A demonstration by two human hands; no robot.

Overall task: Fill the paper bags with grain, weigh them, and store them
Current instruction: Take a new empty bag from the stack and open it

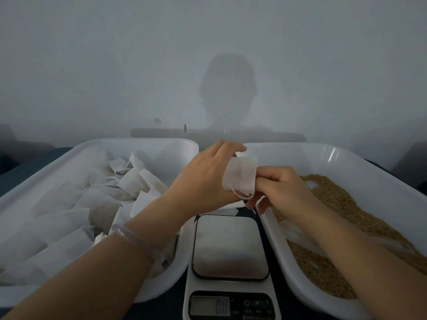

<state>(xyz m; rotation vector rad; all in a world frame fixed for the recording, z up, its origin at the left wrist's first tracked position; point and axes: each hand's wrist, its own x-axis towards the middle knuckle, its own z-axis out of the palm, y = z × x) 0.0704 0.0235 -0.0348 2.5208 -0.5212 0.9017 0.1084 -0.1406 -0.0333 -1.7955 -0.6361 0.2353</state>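
A small white paper bag (240, 175) with a thin drawstring is held up between both hands, above the far edge of the scale. My left hand (203, 179) grips it from the left, fingers over its top. My right hand (280, 189) pinches its right side and the string. The digital scale (228, 245) stands between two trays, its platform bare and its display showing zeros. Brown grain (346, 211) fills the white tray on the right (288, 262). The white tray on the left (147, 144) holds several empty paper bags (92, 204).
A grey wall with my shadow rises just behind the trays. A dark tabletop (27, 172) shows at the far left and under the scale. A clear bangle (141, 239) sits on my left wrist. More white bags (226, 211) lie behind the scale.
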